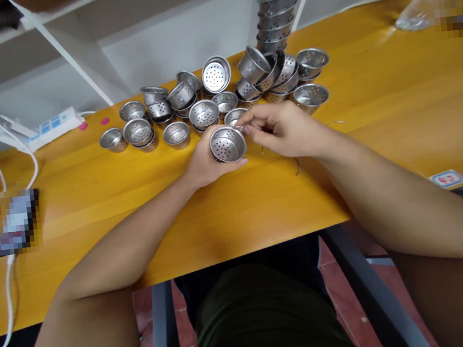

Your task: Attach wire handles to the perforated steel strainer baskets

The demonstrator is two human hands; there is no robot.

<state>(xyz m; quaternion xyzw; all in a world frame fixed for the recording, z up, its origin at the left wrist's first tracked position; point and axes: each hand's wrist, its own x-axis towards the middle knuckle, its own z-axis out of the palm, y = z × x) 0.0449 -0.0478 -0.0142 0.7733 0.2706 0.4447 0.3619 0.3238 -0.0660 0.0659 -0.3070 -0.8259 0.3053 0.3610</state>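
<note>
My left hand [203,162] is closed around a small perforated steel strainer cup [227,144], its open mouth turned toward me. My right hand [282,129] pinches something thin at the cup's right rim; I cannot make out what it is. Both hands hover just above the yellow wooden table [259,203]. Right behind them lie several more loose strainer cups [204,114]. A tall stack of nested cups [276,14] stands at the back.
A white power strip [50,127] with cables lies at the back left. A blurred flat object [15,221] rests near the left edge. Thin bent wires [299,165] lie by my right wrist. A small card [447,178] sits at the right front edge. White shelving stands behind the table.
</note>
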